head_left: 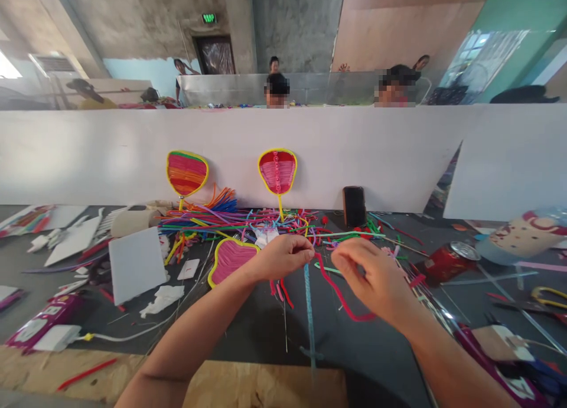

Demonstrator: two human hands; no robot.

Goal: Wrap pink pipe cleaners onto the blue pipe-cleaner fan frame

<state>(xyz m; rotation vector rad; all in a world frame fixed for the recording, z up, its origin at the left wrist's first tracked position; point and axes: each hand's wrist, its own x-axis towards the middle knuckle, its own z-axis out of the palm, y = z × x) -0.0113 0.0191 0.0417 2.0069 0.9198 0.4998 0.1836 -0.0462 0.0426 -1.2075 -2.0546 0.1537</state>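
My left hand (283,257) is closed in a pinch at the centre, its thumb and fingertips on the upper end of a red pipe cleaner (335,287). The pipe cleaner bends down to the right and ends just below my right hand (374,275). That hand is curled, fingertips turned inward; what lies inside it is hidden. A light-blue pipe cleaner (309,313) runs downward below my left fingertips. Partly behind my left forearm lies a pink fan-shaped piece (233,260) with a yellow edge. Short red pieces (286,293) and a thin needle-like rod (286,331) are near my left wrist.
Two yellow-rimmed fans (188,173) (277,170) stand against a white partition (354,136). Pipe cleaners (212,219) are heaped below. A phone (354,206), red can (452,261), scissors (531,304), white card (136,266) and purple glue gun (44,319) lie around. People sit beyond.
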